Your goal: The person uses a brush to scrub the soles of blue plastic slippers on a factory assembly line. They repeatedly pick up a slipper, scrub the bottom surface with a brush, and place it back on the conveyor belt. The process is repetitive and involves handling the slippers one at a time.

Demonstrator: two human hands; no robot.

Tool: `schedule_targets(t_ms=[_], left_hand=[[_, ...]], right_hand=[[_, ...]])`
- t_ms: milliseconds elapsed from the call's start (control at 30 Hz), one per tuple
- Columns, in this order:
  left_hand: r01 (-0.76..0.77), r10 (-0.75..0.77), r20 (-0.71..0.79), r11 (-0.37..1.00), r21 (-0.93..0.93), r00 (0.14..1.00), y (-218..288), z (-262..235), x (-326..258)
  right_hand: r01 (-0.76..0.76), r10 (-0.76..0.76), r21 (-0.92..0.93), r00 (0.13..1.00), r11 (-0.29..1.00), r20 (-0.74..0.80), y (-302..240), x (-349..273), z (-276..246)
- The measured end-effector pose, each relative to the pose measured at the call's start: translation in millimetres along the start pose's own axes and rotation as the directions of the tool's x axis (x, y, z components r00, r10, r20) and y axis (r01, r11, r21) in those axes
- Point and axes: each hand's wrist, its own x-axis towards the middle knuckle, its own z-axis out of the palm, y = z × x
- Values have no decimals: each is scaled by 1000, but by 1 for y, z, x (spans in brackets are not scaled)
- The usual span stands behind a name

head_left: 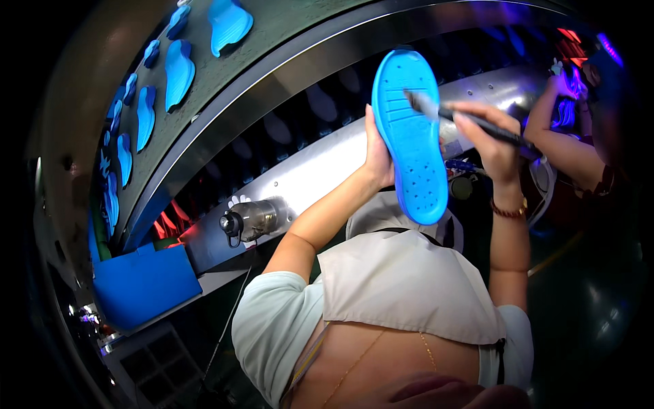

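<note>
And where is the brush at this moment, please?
In the head view, the brush is right of centre, in the person's right grip, its bristles over the blue sole.

Sole (414, 142): matt, foam-like, ridged and pitted. Table (323, 160): smooth, shiny metal. Bottle (255, 219): glossy, plastic-looking. Apron (411, 286): matt cloth. Brush handle (492, 128): smooth.

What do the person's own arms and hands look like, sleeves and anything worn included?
The left hand and right hand are ungloved. The left sleeve and right sleeve are short and pale blue-green. A reddish-brown beaded bracelet circles the right wrist; nothing shows on the left.
</note>
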Motion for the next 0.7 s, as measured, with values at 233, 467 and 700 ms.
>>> schedule_targets(t_ms=[233, 467, 700], left_hand=[[-126, 129, -136, 992, 31, 982, 1, 14, 2], [-330, 367, -190, 923, 198, 911, 1, 18, 15], [-406, 412, -2, 899, 162, 911, 11, 13, 26]], right_hand=[[26, -106, 215, 923, 976, 369, 10, -11, 4], [223, -226, 55, 887, 973, 402, 18, -6, -6], [250, -212, -32, 877, 968, 432, 19, -7, -18]])
